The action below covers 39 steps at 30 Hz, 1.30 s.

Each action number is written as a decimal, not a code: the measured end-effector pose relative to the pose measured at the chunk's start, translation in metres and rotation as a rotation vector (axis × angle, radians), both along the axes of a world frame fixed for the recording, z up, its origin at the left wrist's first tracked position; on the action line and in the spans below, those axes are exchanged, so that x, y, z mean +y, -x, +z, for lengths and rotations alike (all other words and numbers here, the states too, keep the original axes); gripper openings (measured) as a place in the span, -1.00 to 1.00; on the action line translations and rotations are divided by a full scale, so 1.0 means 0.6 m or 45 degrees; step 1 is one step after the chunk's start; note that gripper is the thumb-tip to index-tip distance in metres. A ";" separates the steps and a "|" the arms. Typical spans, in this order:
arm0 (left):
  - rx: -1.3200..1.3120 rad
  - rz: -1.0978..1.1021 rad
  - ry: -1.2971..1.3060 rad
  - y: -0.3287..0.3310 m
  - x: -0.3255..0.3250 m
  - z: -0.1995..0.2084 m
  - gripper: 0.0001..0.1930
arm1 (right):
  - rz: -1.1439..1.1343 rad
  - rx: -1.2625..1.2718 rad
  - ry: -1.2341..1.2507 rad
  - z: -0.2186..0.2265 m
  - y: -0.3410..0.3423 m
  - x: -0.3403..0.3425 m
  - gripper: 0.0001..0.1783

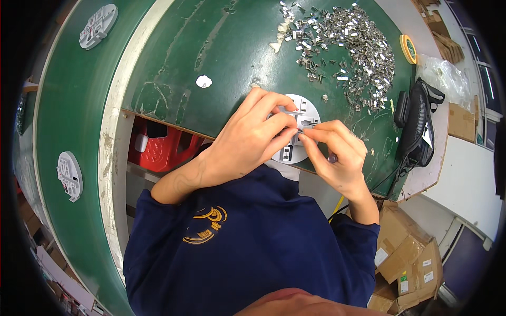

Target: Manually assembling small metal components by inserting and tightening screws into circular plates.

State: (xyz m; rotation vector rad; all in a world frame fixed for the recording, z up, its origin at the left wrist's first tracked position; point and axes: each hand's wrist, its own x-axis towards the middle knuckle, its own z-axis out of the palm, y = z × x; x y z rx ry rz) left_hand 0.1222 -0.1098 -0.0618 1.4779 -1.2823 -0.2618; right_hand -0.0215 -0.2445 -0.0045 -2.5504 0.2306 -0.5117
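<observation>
A round white plastic base (311,111) with raised compartments and metal contacts lies at the table's near edge, partly hidden by my hands. My left hand (257,129) reaches over its left side, thumb and forefinger pinched together above the middle. From the right, my right hand (337,150) brings its own pinched thumb and forefinger up against the left fingertips. Whatever sits between the fingertips is too small to make out. A dark rounded end (332,158) of something shows in the curl of my right hand. Beyond is a heap of small metal clips (363,47).
A green belt on the left carries two similar round bases (98,26) (69,175). On the table are a white scrap (203,81), a yellow tape roll (408,49) and a black bag (420,124). A red stool (161,152) stands below; cardboard boxes (408,253) sit at lower right.
</observation>
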 end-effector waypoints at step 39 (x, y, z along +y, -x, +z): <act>0.107 0.034 0.029 -0.030 0.007 -0.019 -0.78 | 0.306 0.565 0.051 0.038 -0.088 -0.025 -0.92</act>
